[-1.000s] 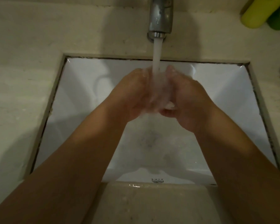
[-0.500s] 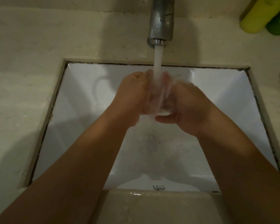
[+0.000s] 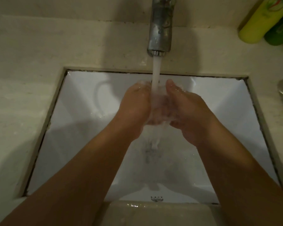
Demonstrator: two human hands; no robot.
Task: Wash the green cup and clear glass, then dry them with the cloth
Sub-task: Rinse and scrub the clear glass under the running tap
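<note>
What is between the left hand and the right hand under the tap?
In the head view, the clear glass is between the left hand and right hand, with the water stream running onto it.

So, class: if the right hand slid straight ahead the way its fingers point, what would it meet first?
Probably the sink's white back wall below the tap; the right hand points away from the camera, though depth is unclear.

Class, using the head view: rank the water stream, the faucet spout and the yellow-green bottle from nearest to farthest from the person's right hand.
1. Water stream: falls just left of the right hand, wetting its fingers.
2. Faucet spout: above and behind the hand, at the back of the sink.
3. Yellow-green bottle: far back right corner of the counter.
</note>
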